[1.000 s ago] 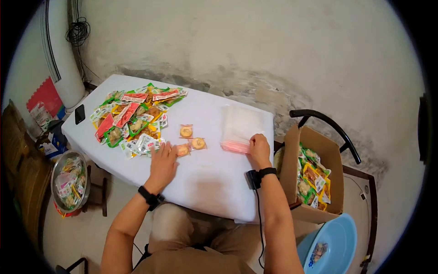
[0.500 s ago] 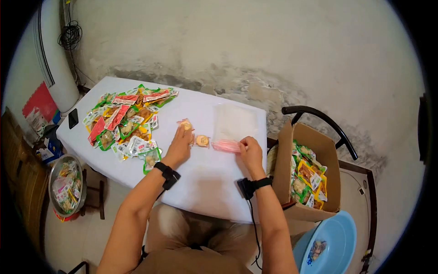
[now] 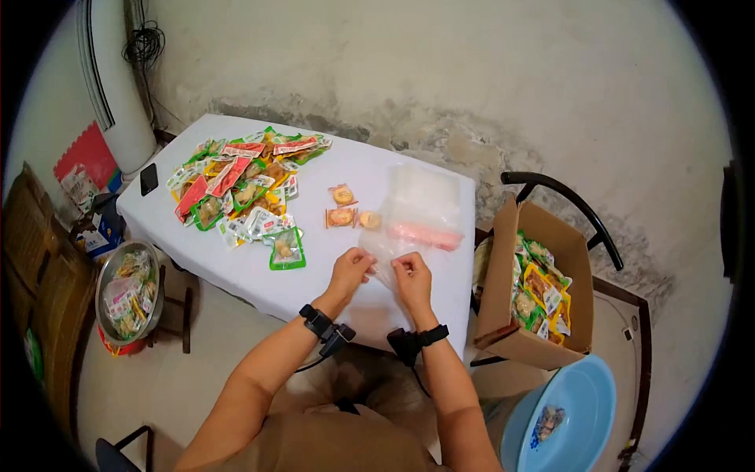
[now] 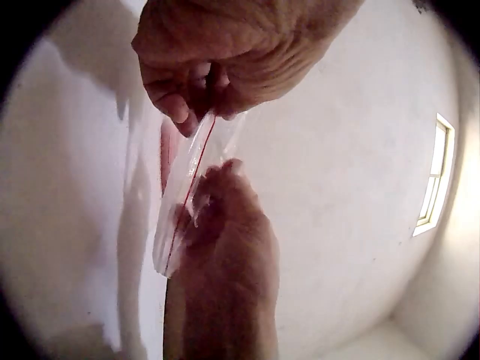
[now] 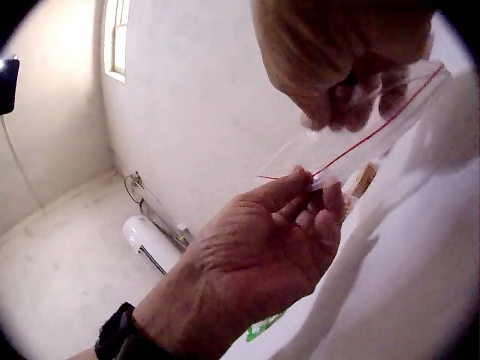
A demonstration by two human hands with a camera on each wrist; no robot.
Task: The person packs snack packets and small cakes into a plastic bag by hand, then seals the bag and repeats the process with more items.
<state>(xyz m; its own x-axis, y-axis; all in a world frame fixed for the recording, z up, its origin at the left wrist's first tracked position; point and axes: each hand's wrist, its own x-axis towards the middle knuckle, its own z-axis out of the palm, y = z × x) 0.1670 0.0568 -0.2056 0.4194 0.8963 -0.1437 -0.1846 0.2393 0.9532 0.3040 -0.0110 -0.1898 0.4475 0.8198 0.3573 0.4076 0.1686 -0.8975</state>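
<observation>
A clear zip bag with a red line along its mouth is held between both hands above the near side of the table. My left hand pinches one side of the mouth; my right hand grips the other side. In the left wrist view the bag hangs tilted, its red line running between the hands. The right wrist view shows the bag's mouth partly parted. Just beyond the bag lie round wrapped biscuits, one close to its edge. A stack of clear bags lies behind.
A heap of snack packets covers the table's left part, with a green-edged packet in front. A phone lies at the left edge. Right of the table stand a carton of packets and a blue basin; a metal bowl stands left.
My right hand has left the stack's pink edge and moved toward me with a bag. My left hand has let go of the biscuits, now grouped together, and come to the bag.
</observation>
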